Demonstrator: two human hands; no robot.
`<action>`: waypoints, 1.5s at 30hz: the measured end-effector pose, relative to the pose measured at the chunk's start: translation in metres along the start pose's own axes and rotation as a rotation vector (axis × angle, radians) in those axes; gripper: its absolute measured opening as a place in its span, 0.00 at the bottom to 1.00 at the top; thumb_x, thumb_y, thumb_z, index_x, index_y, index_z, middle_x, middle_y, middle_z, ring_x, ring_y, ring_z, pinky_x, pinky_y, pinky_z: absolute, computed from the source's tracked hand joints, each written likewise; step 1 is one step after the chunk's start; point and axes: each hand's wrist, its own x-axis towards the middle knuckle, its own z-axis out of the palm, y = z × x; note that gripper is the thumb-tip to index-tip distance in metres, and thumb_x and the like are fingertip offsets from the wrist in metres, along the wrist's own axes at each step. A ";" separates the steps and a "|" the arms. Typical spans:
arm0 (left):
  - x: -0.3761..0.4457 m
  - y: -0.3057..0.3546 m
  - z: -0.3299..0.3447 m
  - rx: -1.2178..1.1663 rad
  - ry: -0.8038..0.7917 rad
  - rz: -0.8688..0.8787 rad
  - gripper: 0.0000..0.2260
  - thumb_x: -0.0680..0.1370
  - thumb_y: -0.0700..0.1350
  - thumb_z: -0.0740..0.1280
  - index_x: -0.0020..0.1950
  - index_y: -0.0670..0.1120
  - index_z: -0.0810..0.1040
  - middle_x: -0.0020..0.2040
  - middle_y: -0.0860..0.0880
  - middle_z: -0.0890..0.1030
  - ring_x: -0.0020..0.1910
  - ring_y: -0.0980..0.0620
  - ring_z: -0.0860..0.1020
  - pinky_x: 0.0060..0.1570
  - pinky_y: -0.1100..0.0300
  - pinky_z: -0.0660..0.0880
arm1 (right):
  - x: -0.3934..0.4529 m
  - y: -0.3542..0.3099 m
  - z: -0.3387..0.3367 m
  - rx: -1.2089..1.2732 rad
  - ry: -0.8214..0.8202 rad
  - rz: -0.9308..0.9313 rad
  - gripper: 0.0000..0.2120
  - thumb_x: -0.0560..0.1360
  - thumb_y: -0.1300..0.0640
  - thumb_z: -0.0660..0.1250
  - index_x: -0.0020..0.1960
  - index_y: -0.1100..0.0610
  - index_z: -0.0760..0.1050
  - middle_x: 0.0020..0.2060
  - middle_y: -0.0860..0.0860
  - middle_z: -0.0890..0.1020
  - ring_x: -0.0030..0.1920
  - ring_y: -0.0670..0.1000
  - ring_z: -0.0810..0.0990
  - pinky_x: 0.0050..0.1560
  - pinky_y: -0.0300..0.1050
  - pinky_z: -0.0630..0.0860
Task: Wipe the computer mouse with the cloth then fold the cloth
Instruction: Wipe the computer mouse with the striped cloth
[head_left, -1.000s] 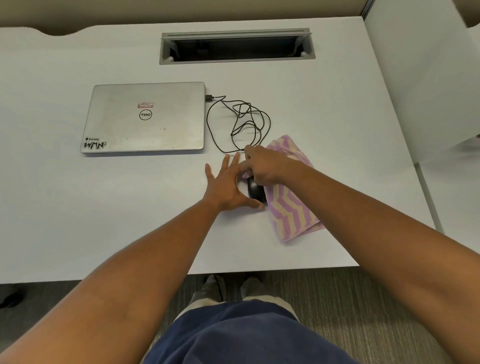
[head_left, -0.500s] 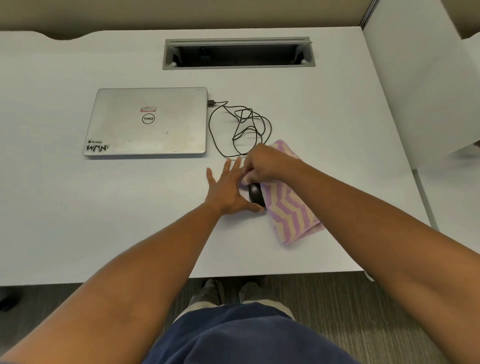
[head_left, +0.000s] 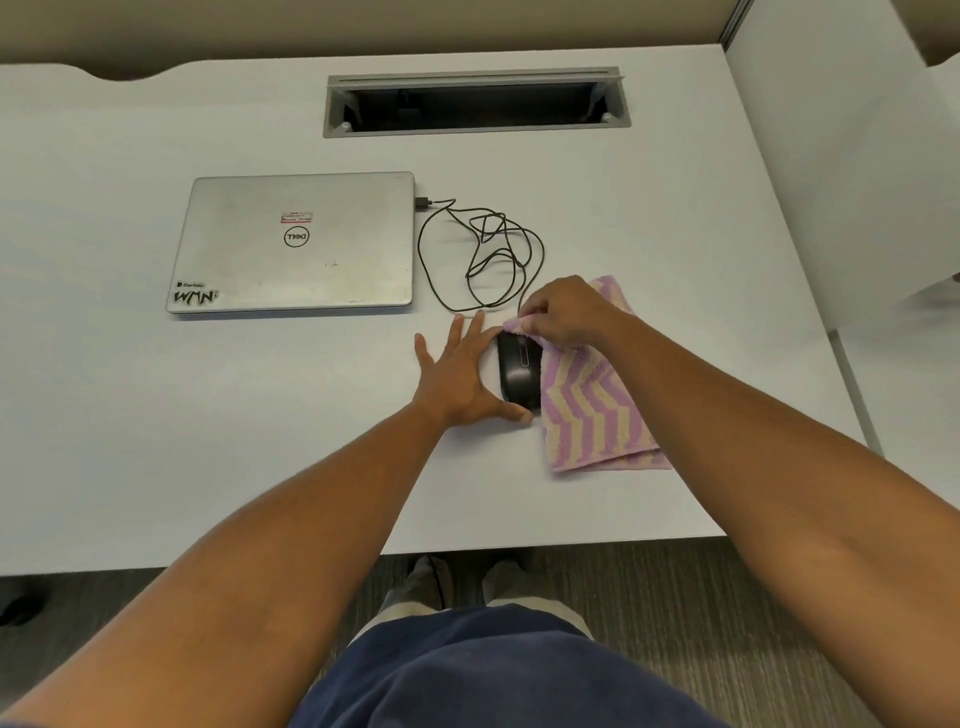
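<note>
A black computer mouse (head_left: 518, 373) lies on the white desk (head_left: 260, 426), most of its top showing. My left hand (head_left: 457, 374) rests flat against its left side, fingers spread, thumb curled around its near end. A pink and cream zigzag cloth (head_left: 592, 410) lies just right of the mouse. My right hand (head_left: 563, 312) pinches the cloth's far left corner over the front end of the mouse. The far part of the cloth is hidden under my right hand and wrist.
The mouse's black cable (head_left: 488, 254) coils behind it and plugs into a shut silver laptop (head_left: 296, 244) at the left. A grey cable slot (head_left: 475, 101) opens at the back of the desk. A white partition (head_left: 857, 156) stands at the right.
My right hand has slid away from me with the cloth corner, from the mouse's middle to its front end, uncovering more of the mouse. My left hand has stayed in place.
</note>
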 end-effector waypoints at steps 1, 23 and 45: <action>0.000 0.000 0.000 0.000 0.001 0.000 0.60 0.57 0.75 0.75 0.82 0.58 0.51 0.83 0.53 0.46 0.81 0.52 0.38 0.72 0.34 0.31 | -0.003 0.001 -0.003 0.062 -0.028 -0.009 0.13 0.73 0.48 0.72 0.53 0.53 0.84 0.51 0.49 0.85 0.55 0.49 0.80 0.52 0.41 0.74; -0.002 0.003 -0.002 0.008 -0.007 -0.004 0.59 0.57 0.74 0.76 0.81 0.57 0.53 0.83 0.54 0.46 0.80 0.53 0.37 0.72 0.34 0.31 | -0.002 -0.006 -0.024 -0.077 -0.237 -0.017 0.12 0.70 0.46 0.75 0.48 0.52 0.85 0.45 0.48 0.85 0.49 0.51 0.81 0.45 0.43 0.77; -0.002 0.003 -0.002 -0.018 -0.011 0.014 0.61 0.58 0.74 0.75 0.82 0.58 0.49 0.83 0.53 0.46 0.80 0.53 0.37 0.71 0.34 0.29 | 0.009 -0.028 -0.006 -0.090 -0.060 -0.039 0.13 0.76 0.53 0.68 0.57 0.57 0.82 0.55 0.53 0.83 0.58 0.52 0.79 0.52 0.41 0.72</action>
